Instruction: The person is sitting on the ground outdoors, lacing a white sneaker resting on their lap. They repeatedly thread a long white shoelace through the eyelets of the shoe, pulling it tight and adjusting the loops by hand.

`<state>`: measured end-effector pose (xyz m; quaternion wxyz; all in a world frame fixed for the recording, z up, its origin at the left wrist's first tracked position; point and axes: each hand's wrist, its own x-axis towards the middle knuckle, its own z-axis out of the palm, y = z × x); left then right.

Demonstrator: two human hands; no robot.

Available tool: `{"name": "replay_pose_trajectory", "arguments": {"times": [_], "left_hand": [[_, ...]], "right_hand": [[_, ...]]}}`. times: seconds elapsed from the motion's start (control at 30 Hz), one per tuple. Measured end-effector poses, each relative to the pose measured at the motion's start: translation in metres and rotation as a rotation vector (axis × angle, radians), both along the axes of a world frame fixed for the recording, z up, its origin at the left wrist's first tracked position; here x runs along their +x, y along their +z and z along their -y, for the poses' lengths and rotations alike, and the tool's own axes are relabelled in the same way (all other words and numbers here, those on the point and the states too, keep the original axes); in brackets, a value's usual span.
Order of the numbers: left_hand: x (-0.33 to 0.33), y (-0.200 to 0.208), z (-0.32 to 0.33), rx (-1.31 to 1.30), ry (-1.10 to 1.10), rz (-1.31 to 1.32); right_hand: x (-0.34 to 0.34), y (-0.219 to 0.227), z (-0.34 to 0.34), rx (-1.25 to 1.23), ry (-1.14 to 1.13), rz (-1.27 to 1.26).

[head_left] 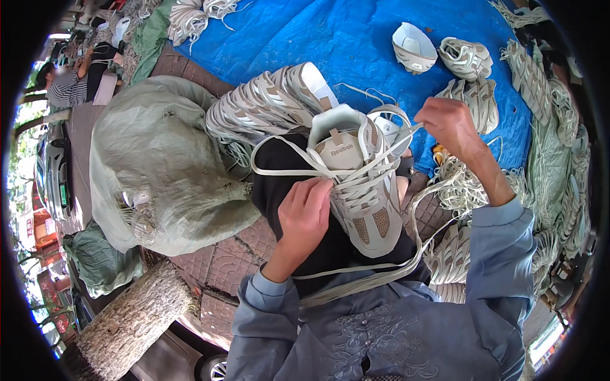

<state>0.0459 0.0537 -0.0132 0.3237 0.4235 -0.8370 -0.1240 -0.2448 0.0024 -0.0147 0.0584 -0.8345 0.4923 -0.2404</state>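
Observation:
On my dark-clothed lap lies a beige and white sneaker upper (376, 230), toe toward me, with laces criss-crossed over its tongue. My left hand (304, 219) is closed at the upper's left edge, fingertips pinched where a lace meets the eyelets; the fingertips are partly hidden. Raised to the right, my right hand (452, 126) pinches a pale shoelace (397, 143) that runs taut back to the upper. Another lace loops out to the left above my left hand. Several loose laces (381, 275) lie across my lap.
A row of nested shoe uppers (267, 101) lies beyond my lap to the left, beside a big pale sack (165, 171). More uppers (467, 58) rest on a blue tarp (318, 32). A lace heap (467, 184) lies right; a tree trunk (136, 317) stands lower left. Another person (70, 89) sits far left.

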Motion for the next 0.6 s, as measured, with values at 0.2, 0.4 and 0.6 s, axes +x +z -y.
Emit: {"name": "replay_pose_trajectory", "arguments": {"times": [0.2, 0.4, 0.6], "left_hand": [[-0.014, 0.018, 0.025, -0.021, -0.106, 0.413], [-0.010, 0.020, 0.024, 0.025, -0.128, 0.400], [-0.013, 0.026, 0.025, 0.126, -0.131, 0.276]], "right_hand": [[0.005, -0.006, -0.001, -0.059, -0.064, 0.025], [0.066, 0.009, -0.052, 0.000, 0.153, 0.048], [0.073, -0.005, -0.048, -0.140, 0.139, -0.133]]}}
